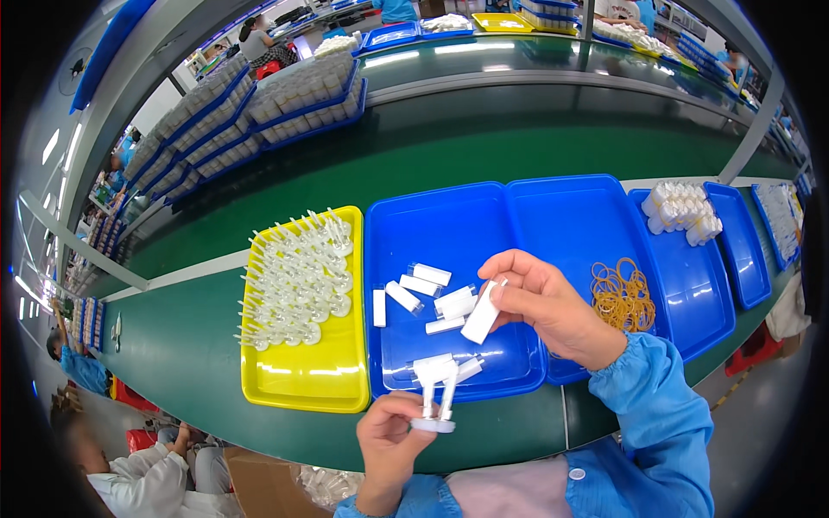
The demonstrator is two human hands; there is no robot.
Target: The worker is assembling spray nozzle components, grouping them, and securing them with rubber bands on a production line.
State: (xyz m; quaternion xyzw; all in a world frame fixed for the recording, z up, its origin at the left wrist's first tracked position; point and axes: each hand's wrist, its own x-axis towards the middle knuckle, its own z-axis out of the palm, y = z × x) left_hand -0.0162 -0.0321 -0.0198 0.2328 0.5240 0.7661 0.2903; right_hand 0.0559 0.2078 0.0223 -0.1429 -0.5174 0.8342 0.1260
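Low and near the front edge of the table, my left hand (387, 440) pinches a white plastic part (437, 423) by its round base, two slim prongs standing up from it. My right hand (561, 311) grips a white rectangular plastic piece (479, 318) between thumb and fingers, over a blue tray (436, 220). In that tray lie several loose white pieces (402, 296) of similar shape, some with clear ends. To the left, a yellow tray (306, 384) carries rows of clear-and-white parts (298, 285) with round bases and upright prongs.
A second blue tray (561, 207) holds tan rubber bands (623, 298). Bundled white pieces (678, 211) sit in another blue tray further right. Beyond runs a green conveyor belt (518, 151), with stacked loaded trays (302, 99) at far left. Another person (147, 483) sits at lower left.
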